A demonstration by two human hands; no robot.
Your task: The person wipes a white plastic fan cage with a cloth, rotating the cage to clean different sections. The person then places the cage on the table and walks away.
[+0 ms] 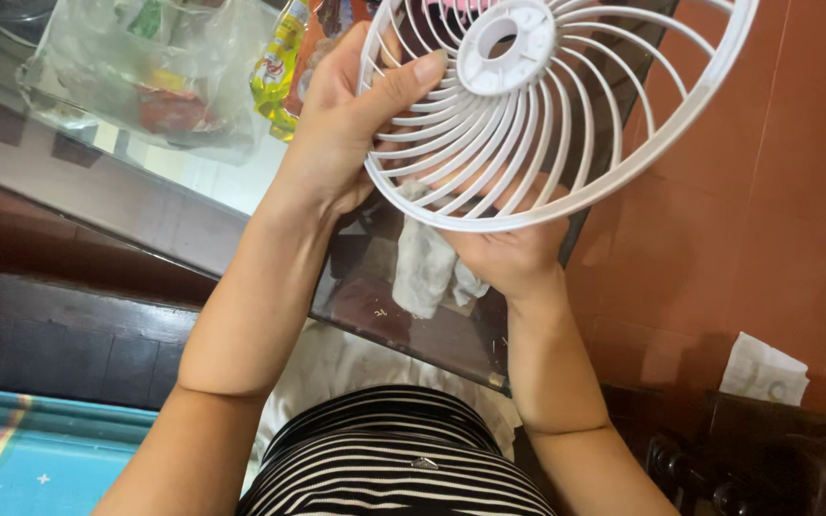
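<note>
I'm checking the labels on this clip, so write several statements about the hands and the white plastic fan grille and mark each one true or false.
1. Both hands hold the round white plastic fan grille. True.
2. The left hand has its thumb laid across the spokes. True.
3. The grille lies flat on the floor. False: it is held up above the glass-topped table.
4. The right hand holds a crumpled white cloth. False: the cloth lies on the table beneath.
5. A yellow plastic bottle stands on the table. True.
</note>
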